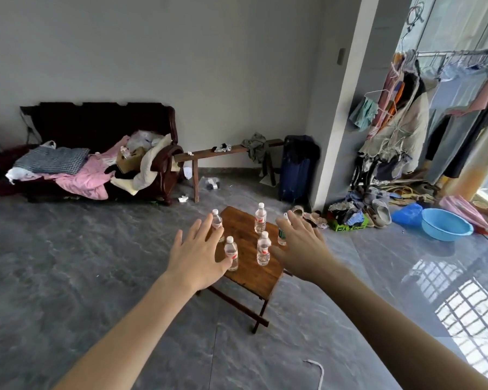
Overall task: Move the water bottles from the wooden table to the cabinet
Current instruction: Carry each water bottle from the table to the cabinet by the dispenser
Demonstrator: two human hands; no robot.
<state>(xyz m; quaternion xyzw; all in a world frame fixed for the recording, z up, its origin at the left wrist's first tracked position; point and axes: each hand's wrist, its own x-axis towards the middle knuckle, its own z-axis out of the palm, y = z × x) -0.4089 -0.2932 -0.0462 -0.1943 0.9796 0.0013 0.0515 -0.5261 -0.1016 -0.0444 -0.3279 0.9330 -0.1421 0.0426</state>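
Observation:
A small wooden table (248, 273) stands on the grey floor ahead of me, with several clear water bottles upright on it. Red-labelled bottles stand at the far left (217, 220), far middle (260, 218), near left (231, 253) and near middle (263, 249). A green-labelled bottle (282, 235) at the right edge is partly hidden by my right hand. My left hand (196, 256) reaches out with fingers spread, in front of the left bottles and holding nothing. My right hand (303, 247) is also spread and empty. No cabinet is in view.
A dark sofa (102, 128) heaped with bedding stands at the back left. Beside it are a wooden bench (209, 156) and a blue suitcase (296, 167). At the right are shoes (378, 212), a blue basin (445, 225) and a clothes rack (448, 108).

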